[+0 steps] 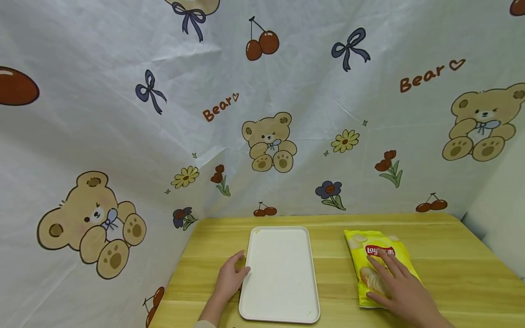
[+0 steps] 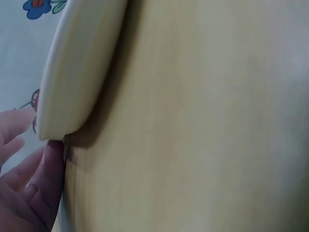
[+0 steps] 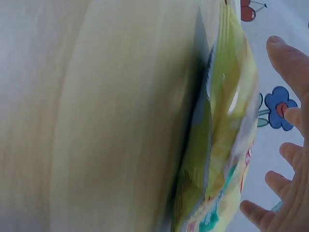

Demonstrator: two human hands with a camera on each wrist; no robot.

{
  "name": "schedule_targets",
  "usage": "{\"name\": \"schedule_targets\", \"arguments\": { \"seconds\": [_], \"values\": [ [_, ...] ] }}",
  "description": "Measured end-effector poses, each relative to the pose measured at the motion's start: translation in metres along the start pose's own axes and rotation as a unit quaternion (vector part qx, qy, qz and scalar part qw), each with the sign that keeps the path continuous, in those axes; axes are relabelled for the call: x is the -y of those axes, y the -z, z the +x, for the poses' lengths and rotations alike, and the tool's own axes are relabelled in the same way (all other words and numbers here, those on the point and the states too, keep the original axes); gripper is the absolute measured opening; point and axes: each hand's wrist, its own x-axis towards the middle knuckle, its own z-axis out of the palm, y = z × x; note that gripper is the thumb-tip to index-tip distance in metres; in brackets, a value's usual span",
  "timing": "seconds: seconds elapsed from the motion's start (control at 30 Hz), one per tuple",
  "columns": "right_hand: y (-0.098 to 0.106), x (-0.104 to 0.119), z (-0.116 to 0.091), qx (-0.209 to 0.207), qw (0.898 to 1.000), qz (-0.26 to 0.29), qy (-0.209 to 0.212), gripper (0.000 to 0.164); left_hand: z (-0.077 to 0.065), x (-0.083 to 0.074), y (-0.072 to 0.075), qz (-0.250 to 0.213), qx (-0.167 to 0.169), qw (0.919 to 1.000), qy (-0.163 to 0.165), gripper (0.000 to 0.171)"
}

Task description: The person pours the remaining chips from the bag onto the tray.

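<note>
Right hand (image 1: 404, 291): fingers spread, empty, just above the yellow chip bag (image 1: 362, 266)
Left hand (image 1: 229, 279): fingers parted, touching the left rim of the white tray (image 1: 280, 275)
Wooden table (image 1: 455, 255): bag lying right of the tray
Behind: bear-printed cloth (image 1: 305, 91)

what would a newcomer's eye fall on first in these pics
Probably the bright yellow chip bag on the right of the wooden table, with the right hand spread above it. Next might come the white tray left of the bag, the left hand at its left edge. The bear-print cloth behind also stands out.
</note>
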Motion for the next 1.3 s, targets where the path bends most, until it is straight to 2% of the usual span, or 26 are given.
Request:
{"name": "schedule_targets", "arguments": {
  "seconds": [0.23, 0.4, 0.53, 0.73, 1.03, 1.3],
  "values": [
    [-0.008, 0.008, 0.001, 0.02, 1.0, 0.014, 0.002, 0.093, 0.002, 0.005, -0.001, -0.003, 0.012, 0.9999, -0.006, 0.055],
    [-0.01, 0.017, 0.002, 0.051, 0.998, 0.012, -0.018, 0.091, 0.001, 0.007, -0.001, -0.013, 0.016, 0.9997, -0.009, 0.053],
    [-0.014, 0.027, 0.004, 0.093, 0.995, 0.004, -0.043, 0.095, 0.001, 0.008, -0.001, 0.005, 0.018, 0.9997, -0.018, 0.047],
    [-0.021, 0.034, 0.005, 0.116, 0.991, -0.007, -0.059, 0.097, 0.003, 0.009, -0.003, 0.027, 0.014, 0.9992, -0.026, 0.042],
    [-0.025, 0.036, 0.007, 0.11, 0.993, -0.016, -0.045, 0.085, 0.002, 0.007, -0.003, 0.032, 0.018, 0.9992, -0.018, 0.043],
    [-0.023, 0.033, 0.01, 0.142, 0.989, -0.006, -0.041, 0.07, 0.003, 0.008, -0.004, 0.034, 0.013, 0.9991, -0.021, 0.043]
  ]
}}
